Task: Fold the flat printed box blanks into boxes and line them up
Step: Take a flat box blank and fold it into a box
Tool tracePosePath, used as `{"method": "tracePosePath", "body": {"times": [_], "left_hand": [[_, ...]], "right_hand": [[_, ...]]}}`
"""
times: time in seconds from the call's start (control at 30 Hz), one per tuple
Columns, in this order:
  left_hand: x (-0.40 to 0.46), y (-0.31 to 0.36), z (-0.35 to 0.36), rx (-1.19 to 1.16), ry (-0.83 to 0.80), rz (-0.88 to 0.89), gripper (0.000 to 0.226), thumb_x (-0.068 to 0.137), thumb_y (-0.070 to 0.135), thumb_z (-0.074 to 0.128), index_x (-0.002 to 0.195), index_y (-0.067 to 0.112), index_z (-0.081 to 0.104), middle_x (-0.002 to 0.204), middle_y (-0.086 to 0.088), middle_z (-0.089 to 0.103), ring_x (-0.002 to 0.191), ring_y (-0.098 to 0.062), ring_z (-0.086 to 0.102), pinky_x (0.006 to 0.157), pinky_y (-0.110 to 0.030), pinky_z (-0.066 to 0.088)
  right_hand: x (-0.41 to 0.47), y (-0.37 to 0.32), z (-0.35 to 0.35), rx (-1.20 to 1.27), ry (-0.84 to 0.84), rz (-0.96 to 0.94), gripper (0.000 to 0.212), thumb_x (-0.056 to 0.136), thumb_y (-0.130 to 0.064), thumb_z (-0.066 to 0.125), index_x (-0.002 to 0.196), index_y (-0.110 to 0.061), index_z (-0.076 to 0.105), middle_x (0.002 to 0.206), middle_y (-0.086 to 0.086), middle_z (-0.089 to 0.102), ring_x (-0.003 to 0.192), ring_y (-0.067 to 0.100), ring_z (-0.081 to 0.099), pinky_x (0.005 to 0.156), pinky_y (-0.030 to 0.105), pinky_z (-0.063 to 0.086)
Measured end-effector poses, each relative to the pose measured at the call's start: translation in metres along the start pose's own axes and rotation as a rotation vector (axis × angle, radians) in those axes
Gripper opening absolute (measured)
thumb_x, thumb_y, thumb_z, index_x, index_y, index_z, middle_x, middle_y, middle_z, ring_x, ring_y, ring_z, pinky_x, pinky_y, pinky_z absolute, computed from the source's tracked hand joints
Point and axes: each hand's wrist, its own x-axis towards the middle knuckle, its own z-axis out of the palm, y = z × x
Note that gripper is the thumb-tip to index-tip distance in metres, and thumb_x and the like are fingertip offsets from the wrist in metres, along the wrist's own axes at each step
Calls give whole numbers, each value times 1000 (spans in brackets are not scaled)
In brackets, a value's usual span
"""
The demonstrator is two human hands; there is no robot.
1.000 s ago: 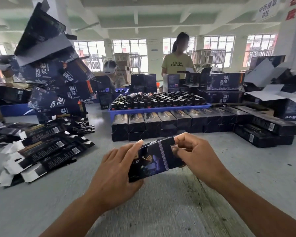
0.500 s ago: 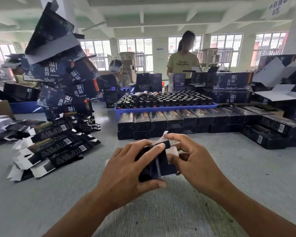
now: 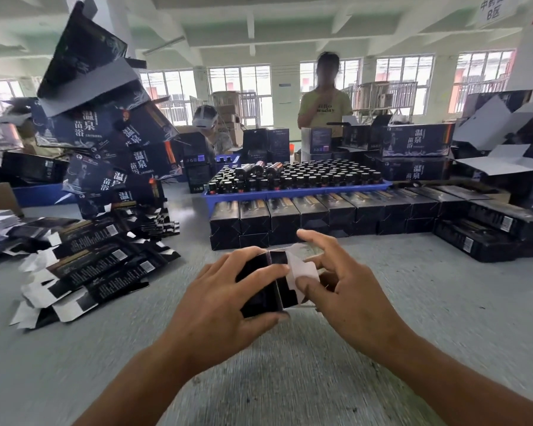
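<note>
I hold a small dark printed box [image 3: 274,287] above the grey table, its open end toward my right. My left hand [image 3: 225,305] grips the box body, fingers over the top and thumb under it. My right hand [image 3: 342,290] has its thumb pressing on the white end flap [image 3: 302,267], with the fingers spread above it. A pile of flat box blanks [image 3: 86,265] lies at the left. A row of folded dark boxes [image 3: 323,216] stands lined up ahead.
A blue tray [image 3: 293,192] full of dark bottles sits behind the row. Larger printed cartons [image 3: 111,139] lean in a tall stack at the left, more cartons [image 3: 416,149] at the back right. Two people are behind the table. More folded boxes [image 3: 490,238] lie at right.
The box has turned in my hands, and its white end flaps now show. My right hand shifted from pinching the end to pressing a flap with the thumb.
</note>
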Motion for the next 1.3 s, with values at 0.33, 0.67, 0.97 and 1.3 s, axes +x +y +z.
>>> {"method": "tracePosePath", "body": {"times": [0.33, 0.67, 0.97, 1.3], "left_hand": [[0, 2, 7, 34, 15, -12, 76, 76, 52, 75, 141, 34, 40, 150, 2, 47, 131, -23, 51, 100, -42, 46], [-4, -6, 6, 19, 7, -63, 58, 82, 50, 63, 137, 37, 54, 148, -2, 48, 125, -27, 54, 74, -43, 60], [-1, 7, 9, 121, 10, 45, 54, 78, 48, 64, 131, 37, 58, 141, -8, 54, 122, -29, 57, 74, -41, 61], [-3, 2, 9, 116, 76, 10, 58, 79, 49, 66, 134, 35, 55, 147, -7, 49, 126, -28, 54, 80, -41, 59]], "right_hand": [[1, -2, -3, -175, 26, -55, 31, 96, -18, 65, 122, -33, 68, 105, -33, 62, 88, -14, 60, 76, 6, 46], [-1, -2, -5, -143, -246, 19, 78, 78, -53, 79, 146, -41, 44, 130, -29, 54, 112, -11, 56, 91, 15, 51], [-3, -1, 1, -144, 41, -8, 24, 86, -27, 77, 108, -30, 66, 78, -19, 62, 70, -7, 63, 60, 11, 48], [-1, 2, 2, -39, -26, 45, 43, 95, -12, 62, 119, -47, 61, 104, -23, 71, 97, -2, 67, 79, 23, 56]]}}
